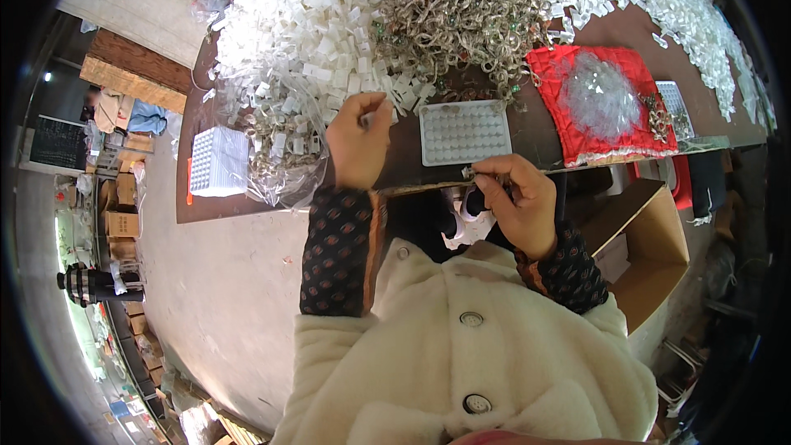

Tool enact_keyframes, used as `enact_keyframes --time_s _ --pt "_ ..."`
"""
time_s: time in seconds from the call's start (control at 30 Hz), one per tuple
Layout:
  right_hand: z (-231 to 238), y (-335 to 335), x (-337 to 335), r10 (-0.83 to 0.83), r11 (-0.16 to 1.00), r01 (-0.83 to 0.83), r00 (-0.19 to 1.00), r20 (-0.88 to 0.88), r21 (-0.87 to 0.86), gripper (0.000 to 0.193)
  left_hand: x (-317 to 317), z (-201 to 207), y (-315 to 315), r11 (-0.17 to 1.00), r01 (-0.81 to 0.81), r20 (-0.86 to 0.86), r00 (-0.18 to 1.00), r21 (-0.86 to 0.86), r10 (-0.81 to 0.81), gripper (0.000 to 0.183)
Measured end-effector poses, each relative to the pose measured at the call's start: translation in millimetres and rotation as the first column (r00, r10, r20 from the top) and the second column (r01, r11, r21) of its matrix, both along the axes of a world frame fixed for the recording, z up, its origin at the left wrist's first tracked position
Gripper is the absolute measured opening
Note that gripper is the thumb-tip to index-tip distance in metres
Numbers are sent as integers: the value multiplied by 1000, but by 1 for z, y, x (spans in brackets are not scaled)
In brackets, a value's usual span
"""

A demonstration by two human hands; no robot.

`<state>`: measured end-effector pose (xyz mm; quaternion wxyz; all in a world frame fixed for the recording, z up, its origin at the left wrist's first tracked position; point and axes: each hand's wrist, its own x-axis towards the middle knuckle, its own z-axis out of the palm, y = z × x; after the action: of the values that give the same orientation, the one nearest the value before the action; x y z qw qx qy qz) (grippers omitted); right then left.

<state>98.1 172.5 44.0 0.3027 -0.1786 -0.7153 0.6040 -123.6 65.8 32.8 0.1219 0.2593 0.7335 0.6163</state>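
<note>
Fingers of the right hand clamp a small, shiny grey piece, likely light and stiff, best pinched by its edges, near a white plastic tray; the curled left hand's grip is unclear.

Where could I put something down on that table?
Bare brown table shows between the white tray and red sheet, and between that sheet and the right white heap. Silvery pieces and another white heap crowd the back.
</note>
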Motion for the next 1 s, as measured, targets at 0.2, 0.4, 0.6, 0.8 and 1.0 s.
enact_keyframes --time_s 0.2,0.4,0.6,0.8,1.0 --pt "3 -23 -23 69 995 -78 991 -118 -68 12 81 -5 -47 873 -70 510 832 483 -216 15" --pt "-1 -45 -30 85 995 -80 993 -83 65 13 109 -24 -71 804 -54 471 832 592 -292 19" --pt "8 -52 -26 106 976 -86 990 -89 201 14 112 -26 -77 833 -46 330 929 551 -166 23" --pt "13 -54 -19 221 975 -221 975 -11 -14 16 111 -37 -84 799 8 225 958 602 -180 24" --pt "8 -58 -16 313 938 -319 948 -62 -135 22 110 -43 -87 780 39 113 984 625 -140 24"
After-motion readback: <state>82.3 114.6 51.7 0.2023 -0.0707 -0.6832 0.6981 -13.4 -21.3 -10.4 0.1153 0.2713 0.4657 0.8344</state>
